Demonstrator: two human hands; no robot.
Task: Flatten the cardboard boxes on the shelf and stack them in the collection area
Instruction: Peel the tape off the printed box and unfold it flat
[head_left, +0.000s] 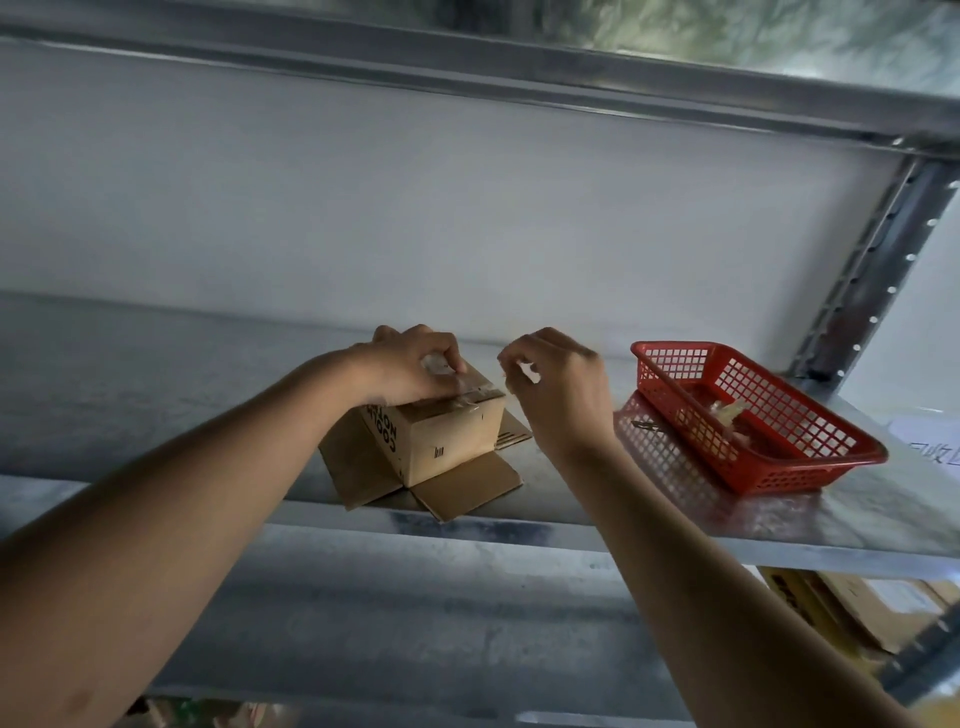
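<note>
Looking down through the head camera, I am seeing a small cardboard box sitting upside down on the metal shelf, its bottom flaps splayed flat on the shelf surface toward six and seven o'clock. The left hand is resting on the box's top face, fingers curled down over a strip of clear tape that is running across that face; the fingertips look to be pinching the tape, though blur is making the exact contact hard to read. The box is lying directly under this hand, with its printed side facing seven o'clock.

The right hand is hovering just beside the box at three o'clock, clear of the cardboard. Its fingers are curled with thumb and forefinger drawn together; I cannot tell whether anything thin is being held between them.

Further out at three o'clock from the box, a red plastic basket is sitting on the same shelf, holding some pale crumpled scraps. Beneath the shelf at five o'clock, more cardboard is showing on the lower level.
</note>
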